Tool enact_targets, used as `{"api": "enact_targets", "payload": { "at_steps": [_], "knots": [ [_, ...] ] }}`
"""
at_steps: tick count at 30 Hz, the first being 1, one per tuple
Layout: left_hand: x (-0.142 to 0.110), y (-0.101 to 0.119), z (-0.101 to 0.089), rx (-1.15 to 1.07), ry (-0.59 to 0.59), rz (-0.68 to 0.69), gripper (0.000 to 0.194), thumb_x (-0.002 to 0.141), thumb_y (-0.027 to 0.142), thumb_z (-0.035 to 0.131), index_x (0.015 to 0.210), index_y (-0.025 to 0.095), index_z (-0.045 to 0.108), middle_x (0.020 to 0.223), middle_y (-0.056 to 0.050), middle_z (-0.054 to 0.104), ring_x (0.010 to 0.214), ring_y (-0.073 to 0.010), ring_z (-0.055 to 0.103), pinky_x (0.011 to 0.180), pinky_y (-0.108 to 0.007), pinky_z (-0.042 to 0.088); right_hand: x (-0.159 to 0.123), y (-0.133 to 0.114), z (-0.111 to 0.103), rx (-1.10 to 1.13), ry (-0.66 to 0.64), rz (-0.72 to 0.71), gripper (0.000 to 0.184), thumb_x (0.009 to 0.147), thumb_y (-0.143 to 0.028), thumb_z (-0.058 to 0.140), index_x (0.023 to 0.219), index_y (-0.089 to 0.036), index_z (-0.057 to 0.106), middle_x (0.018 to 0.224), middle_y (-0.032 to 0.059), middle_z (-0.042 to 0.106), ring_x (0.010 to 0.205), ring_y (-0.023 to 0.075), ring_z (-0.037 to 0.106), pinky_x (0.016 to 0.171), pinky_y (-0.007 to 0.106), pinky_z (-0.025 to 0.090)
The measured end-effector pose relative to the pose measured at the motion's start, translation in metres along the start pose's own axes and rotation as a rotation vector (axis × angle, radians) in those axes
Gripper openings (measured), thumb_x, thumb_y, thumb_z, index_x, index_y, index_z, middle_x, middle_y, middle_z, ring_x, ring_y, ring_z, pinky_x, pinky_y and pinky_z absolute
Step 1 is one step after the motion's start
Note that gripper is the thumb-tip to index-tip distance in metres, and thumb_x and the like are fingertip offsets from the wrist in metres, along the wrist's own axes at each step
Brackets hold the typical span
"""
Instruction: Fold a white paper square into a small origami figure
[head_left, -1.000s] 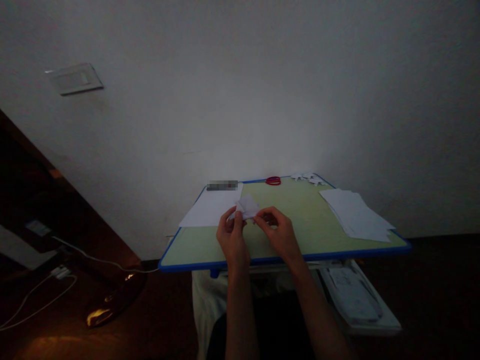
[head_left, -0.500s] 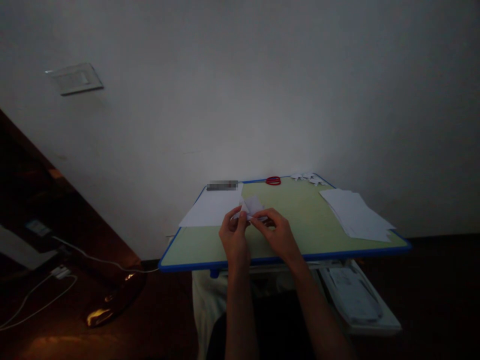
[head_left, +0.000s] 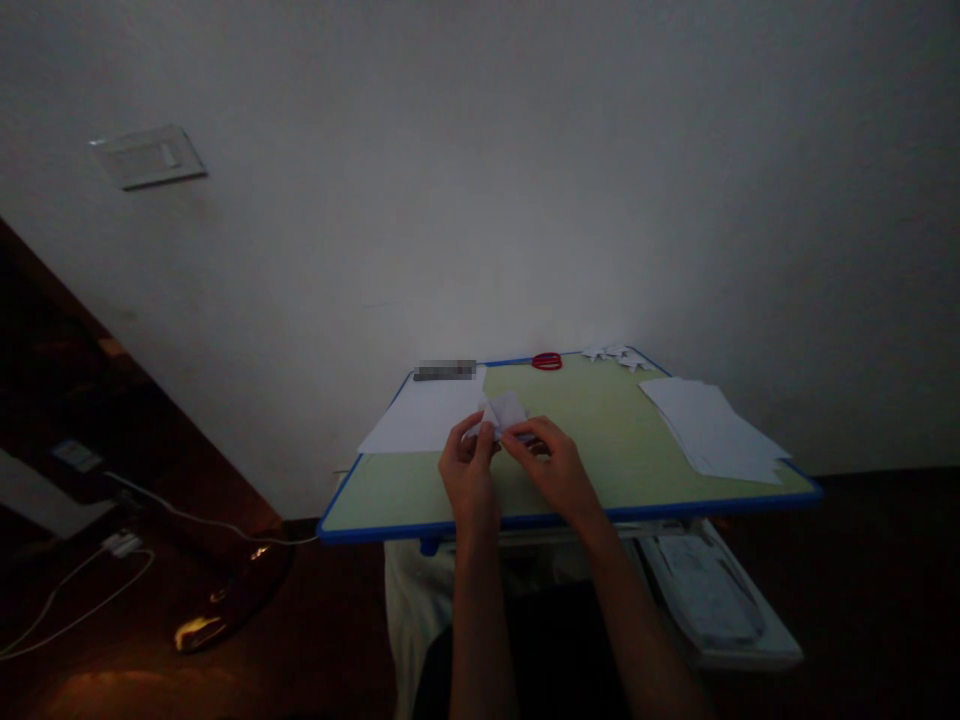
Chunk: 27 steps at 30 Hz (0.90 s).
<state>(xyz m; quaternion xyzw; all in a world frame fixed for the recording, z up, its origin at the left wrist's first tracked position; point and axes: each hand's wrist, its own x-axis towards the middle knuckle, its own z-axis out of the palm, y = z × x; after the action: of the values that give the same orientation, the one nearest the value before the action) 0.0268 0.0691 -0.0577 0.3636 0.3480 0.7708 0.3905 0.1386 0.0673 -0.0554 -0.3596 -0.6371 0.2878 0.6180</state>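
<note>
A small folded piece of white paper [head_left: 508,408] is held between my two hands above the middle of the table. My left hand [head_left: 470,465] pinches its left side, thumb facing me. From the right, the thumb and fingertips of my right hand [head_left: 551,460] close on the paper's lower edge. Several white sheets [head_left: 424,415] lie just beyond my left hand. The paper's underside and some fingertips are hidden.
The pale green table [head_left: 397,495] has a blue rim. Red-handled scissors [head_left: 547,361], folded white paper pieces [head_left: 616,355] and a pixelated dark object [head_left: 445,371] lie along its far edge. A stack of paper [head_left: 709,425] is at right, with an open drawer [head_left: 720,600] below.
Almost nothing differs. The fingertips of my right hand have shifted very slightly at the paper's lower edge, while my left hand keeps its place.
</note>
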Motion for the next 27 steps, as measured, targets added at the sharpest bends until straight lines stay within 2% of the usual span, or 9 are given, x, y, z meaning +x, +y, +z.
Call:
{"api": "enact_targets", "payload": {
  "at_steps": [6,10,16,27],
  "knots": [
    [0.0006,-0.0003,0.0008,-0.021,0.098,0.022,0.042,0.072,0.039,0.087,0.105,0.016,0.074,0.091,-0.009,0.078,0.08,-0.0165,0.071,0.072,-0.026,0.052,0.0003,0.0014,-0.0008,0.008,0.055,0.022,0.02,0.092,-0.04,0.067,0.09,-0.022,0.074,0.093,0.0052,0.071,0.082,0.0199,0.069,0.072,0.031,0.056],
    [0.0011,0.0,0.0011,-0.021,0.066,0.007,0.042,0.072,0.038,0.087,0.105,0.016,0.074,0.093,-0.009,0.078,0.082,-0.0171,0.072,0.073,-0.026,0.052,0.0009,0.0032,-0.0011,0.016,0.063,0.044,0.022,0.092,-0.042,0.067,0.088,-0.021,0.074,0.089,0.0048,0.072,0.079,0.0198,0.07,0.071,0.03,0.055],
    [0.0007,0.0007,0.0007,-0.031,0.041,0.001,0.044,0.072,0.039,0.087,0.106,0.015,0.073,0.09,-0.009,0.078,0.081,-0.018,0.072,0.075,-0.029,0.055,-0.0004,0.0011,0.0004,0.02,-0.004,0.035,0.014,0.089,-0.035,0.072,0.091,-0.021,0.073,0.094,0.0045,0.072,0.081,0.0189,0.069,0.071,0.029,0.054],
    [0.0006,0.0018,0.0021,-0.039,-0.023,-0.011,0.04,0.072,0.037,0.088,0.102,0.014,0.073,0.09,-0.01,0.08,0.081,-0.0188,0.075,0.076,-0.029,0.057,0.0004,0.0032,0.0001,0.05,0.052,0.048,0.016,0.084,-0.035,0.076,0.089,-0.021,0.072,0.092,0.0041,0.072,0.079,0.0198,0.069,0.072,0.032,0.055]
  ]
}}
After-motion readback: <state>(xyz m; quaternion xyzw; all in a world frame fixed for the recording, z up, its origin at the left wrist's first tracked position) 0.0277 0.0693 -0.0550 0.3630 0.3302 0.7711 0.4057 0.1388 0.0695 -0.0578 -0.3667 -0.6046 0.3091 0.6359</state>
